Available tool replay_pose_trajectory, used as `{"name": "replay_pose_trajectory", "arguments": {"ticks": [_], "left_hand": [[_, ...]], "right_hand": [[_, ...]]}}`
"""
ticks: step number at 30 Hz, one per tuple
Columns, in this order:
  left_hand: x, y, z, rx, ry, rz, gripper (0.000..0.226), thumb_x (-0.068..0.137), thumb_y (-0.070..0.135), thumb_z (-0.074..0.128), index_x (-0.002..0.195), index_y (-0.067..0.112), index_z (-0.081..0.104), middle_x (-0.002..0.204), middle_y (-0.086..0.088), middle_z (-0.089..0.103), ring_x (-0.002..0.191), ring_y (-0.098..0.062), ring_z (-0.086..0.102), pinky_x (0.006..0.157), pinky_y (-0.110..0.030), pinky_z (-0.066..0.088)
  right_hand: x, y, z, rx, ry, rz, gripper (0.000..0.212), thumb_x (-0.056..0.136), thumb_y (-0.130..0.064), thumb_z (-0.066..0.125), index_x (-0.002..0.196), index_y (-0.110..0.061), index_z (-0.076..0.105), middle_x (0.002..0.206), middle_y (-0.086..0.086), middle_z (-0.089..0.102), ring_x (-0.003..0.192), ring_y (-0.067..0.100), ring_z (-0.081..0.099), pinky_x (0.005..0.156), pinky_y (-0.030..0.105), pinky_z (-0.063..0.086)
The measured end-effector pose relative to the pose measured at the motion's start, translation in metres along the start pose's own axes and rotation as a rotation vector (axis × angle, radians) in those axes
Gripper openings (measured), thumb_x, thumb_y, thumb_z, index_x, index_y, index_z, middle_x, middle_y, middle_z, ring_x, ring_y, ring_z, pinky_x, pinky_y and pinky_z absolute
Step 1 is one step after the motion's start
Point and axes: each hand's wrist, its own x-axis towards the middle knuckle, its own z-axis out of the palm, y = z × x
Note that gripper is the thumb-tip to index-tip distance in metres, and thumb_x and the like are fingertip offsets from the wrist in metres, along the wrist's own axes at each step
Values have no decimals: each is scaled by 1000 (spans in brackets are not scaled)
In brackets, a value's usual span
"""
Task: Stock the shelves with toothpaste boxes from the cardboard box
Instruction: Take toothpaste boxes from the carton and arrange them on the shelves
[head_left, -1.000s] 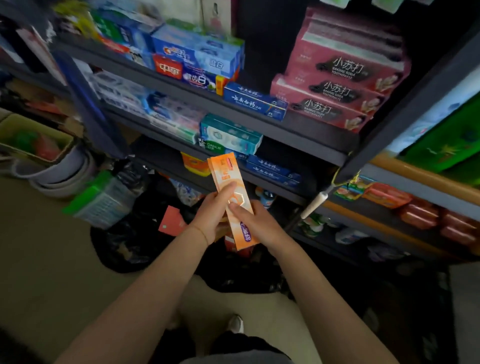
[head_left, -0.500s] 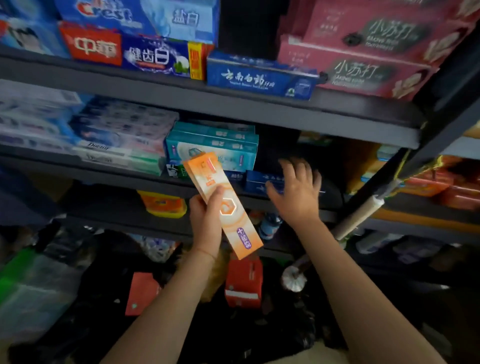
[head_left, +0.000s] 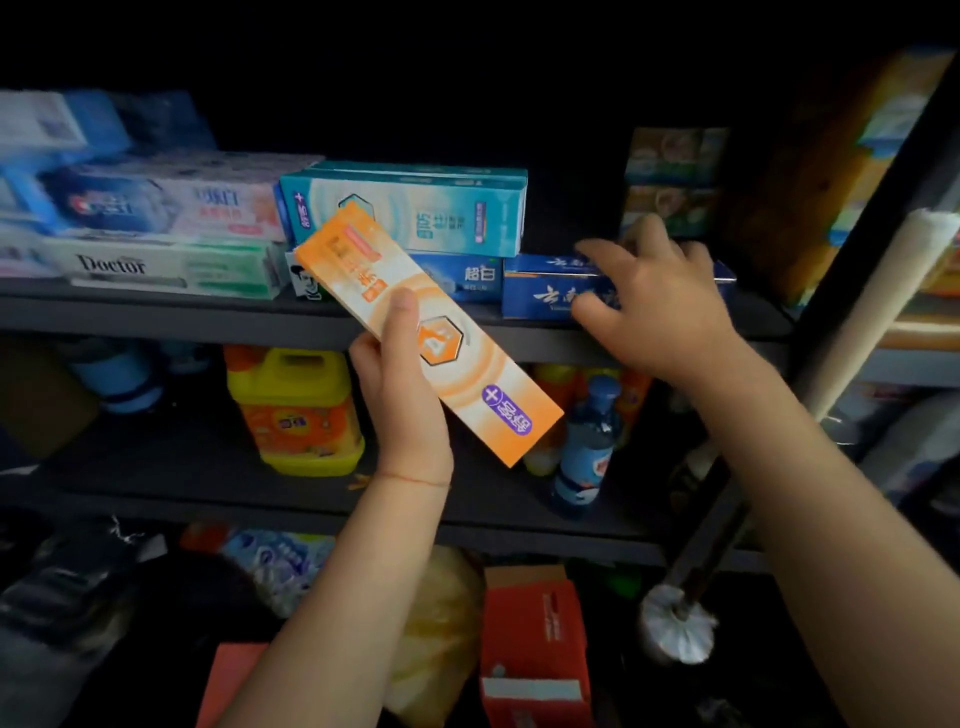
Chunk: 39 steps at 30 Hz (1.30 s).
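Now up at the shelf (head_left: 156, 317): orange toothpaste box (head_left: 431, 332) gripped in left hand (head_left: 400, 395), right hand (head_left: 649, 306) spread, empty, on dark blue boxes (head_left: 550, 291), probably clearing space.

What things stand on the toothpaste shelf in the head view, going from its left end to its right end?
White Doctor box → teal boxes → dark blue box, with the right hand over it → stacked small boxes further back.
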Motion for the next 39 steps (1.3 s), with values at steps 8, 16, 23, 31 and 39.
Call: {"name": "replay_pose_trajectory", "arguments": {"ticks": [8, 16, 23, 31, 39], "left_hand": [[7, 5, -13, -38, -120, -23, 60, 75, 57, 68, 123, 22, 60, 111, -8, 70, 104, -26, 69, 88, -42, 56], [10, 18, -19, -3, -225, -82, 32, 94, 47, 57, 116, 25, 61, 99, -1, 70, 93, -20, 69, 84, -41, 55], [7, 19, -25, -38, -196, -90, 20, 98, 43, 52, 106, 29, 63, 93, 2, 71, 88, -18, 70, 82, -39, 55], [10, 20, -40, -3, -159, -101, 26, 93, 52, 55, 108, 30, 61, 90, 5, 72, 83, -15, 72, 68, -32, 58], [9, 29, -39, -112, -37, -26, 28, 95, 47, 56, 114, 26, 60, 93, 4, 73, 78, -11, 72, 60, -26, 56]], "right_hand": [[-8, -20, -4, 107, 91, -6, 36, 77, -31, 50, 108, -13, 47, 102, 8, 45, 82, 25, 41, 83, 42, 34], [-18, -19, -12, 178, 44, -33, 34, 73, -34, 48, 105, -21, 45, 99, -2, 52, 93, 23, 49, 90, 40, 30], [-12, -40, -8, 187, 56, -108, 34, 88, -33, 57, 121, -23, 54, 115, -2, 59, 108, 23, 52, 101, 44, 28], [-20, -30, -4, 105, 91, 311, 97, 71, -80, 56, 137, -11, 40, 130, 18, 45, 119, 38, 45, 95, 50, 42], [-16, -76, 14, 517, 270, 219, 75, 69, -42, 85, 118, -6, 41, 122, 11, 37, 95, 17, 45, 83, 25, 45]]}}
